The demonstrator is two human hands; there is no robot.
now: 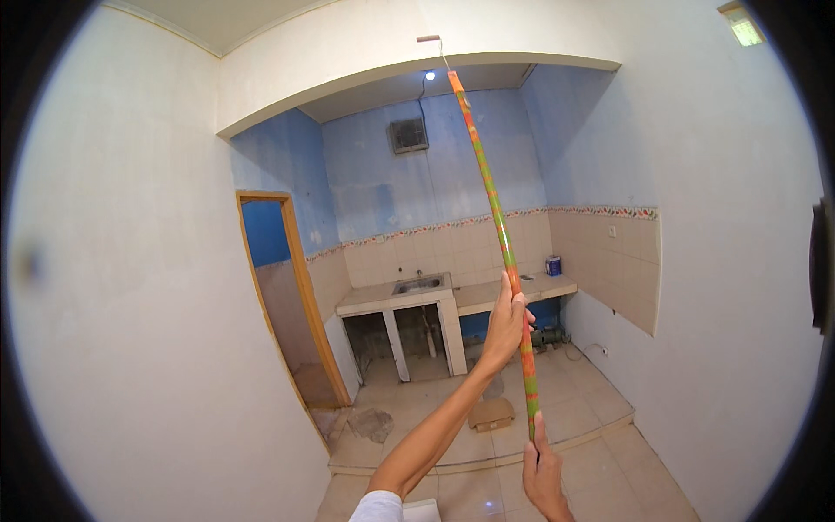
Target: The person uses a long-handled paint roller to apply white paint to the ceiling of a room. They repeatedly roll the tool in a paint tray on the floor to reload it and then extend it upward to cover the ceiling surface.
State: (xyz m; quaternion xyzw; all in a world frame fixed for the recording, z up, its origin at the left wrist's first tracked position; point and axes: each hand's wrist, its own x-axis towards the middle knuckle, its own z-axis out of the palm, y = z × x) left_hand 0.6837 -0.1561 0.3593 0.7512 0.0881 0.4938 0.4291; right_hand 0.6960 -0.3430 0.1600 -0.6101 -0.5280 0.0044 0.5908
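A long pole [497,217] striped orange and green rises in front of me, leaning slightly left toward its top. At its upper end a small paint roller [428,38] on a thin wire frame lies across the white beam [539,30]. Whether the roller touches that wall, I cannot tell. My left hand [504,326] is wrapped round the middle of the pole. Lower down, my right hand [543,470] grips the pole near its bottom end, thumb pointing up along it.
Beyond the beam, a tiled counter [374,298] holds a sink [419,284] and a blue can [553,265]. A flattish cardboard box [492,415] sits on the raised tiled floor, behind the step edge [565,442]. A wooden door frame [304,304] stands at left.
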